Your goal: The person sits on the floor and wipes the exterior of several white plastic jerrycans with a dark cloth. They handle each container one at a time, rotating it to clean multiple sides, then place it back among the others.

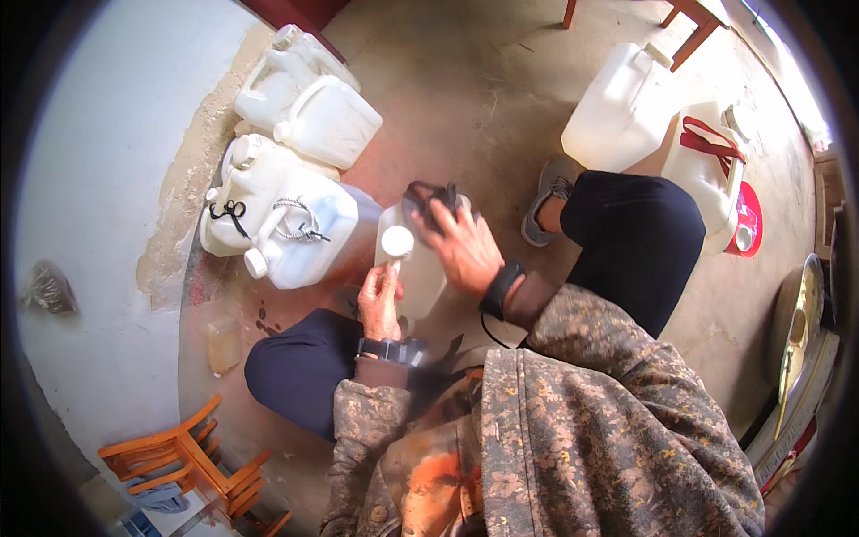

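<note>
Between my knees a translucent white plastic jug (419, 292) is on the concrete floor. My left hand (380, 302) grips its handle just below the round white screw cap (397, 241). A dark cloth (421, 201) with a black strip or cord lies against the jug's far part. My right hand (466, 248) presses on that cloth with fingers bent over it; the fingers and cloth are blurred. Part of the jug is hidden under the hand and cloth.
Several white jugs (315, 221) crowd the wall at left, one with a coiled rope (295, 218). Two more jugs (617, 107) stand at right, one bearing a red strap (711, 141). A small container (224, 346) and wooden chair (201, 463) are lower left.
</note>
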A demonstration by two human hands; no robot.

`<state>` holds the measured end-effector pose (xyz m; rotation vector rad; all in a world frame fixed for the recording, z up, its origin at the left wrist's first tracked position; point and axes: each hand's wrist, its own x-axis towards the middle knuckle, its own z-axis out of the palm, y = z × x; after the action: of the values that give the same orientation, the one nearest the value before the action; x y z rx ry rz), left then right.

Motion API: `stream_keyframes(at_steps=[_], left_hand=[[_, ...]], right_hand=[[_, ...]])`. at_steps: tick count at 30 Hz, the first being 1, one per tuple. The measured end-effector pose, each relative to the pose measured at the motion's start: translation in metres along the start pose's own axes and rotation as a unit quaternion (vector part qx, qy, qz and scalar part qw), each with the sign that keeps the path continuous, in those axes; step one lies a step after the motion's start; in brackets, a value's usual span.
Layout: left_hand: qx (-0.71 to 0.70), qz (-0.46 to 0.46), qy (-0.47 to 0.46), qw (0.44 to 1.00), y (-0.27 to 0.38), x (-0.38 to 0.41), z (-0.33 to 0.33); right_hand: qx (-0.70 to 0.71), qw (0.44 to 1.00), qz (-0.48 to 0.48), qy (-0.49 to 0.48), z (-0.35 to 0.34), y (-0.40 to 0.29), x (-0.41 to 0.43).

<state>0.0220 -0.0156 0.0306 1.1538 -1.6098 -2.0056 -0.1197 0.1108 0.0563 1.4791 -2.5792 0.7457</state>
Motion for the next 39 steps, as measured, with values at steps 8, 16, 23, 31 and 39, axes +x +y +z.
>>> stream_keyframes(at_steps=[8, 16, 23, 31, 39], left_hand=[[0.024, -0.001, -0.014, 1.000, 0.011, -0.008, 0.004], [-0.011, 0.080, -0.171, 0.982, 0.023, -0.020, -0.025], [-0.081, 0.052, -0.072, 0.993, 0.022, -0.018, -0.020], [-0.132, 0.135, -0.157, 0.969, 0.028, -0.013, -0.032], [-0.183, 0.025, -0.117, 0.976, 0.032, -0.018, -0.009]], right_hand=[[0.049, 0.997, 0.057, -0.002, -0.018, -0.004, -0.006], [0.105, 0.972, 0.205, -0.048, -0.020, 0.084, 0.016], [0.121, 0.990, -0.075, -0.012, -0.067, -0.011, 0.008], [0.192, 0.934, 0.292, 0.077, -0.032, 0.072, 0.030], [0.164, 0.979, -0.065, 0.104, -0.029, -0.025, -0.001]])
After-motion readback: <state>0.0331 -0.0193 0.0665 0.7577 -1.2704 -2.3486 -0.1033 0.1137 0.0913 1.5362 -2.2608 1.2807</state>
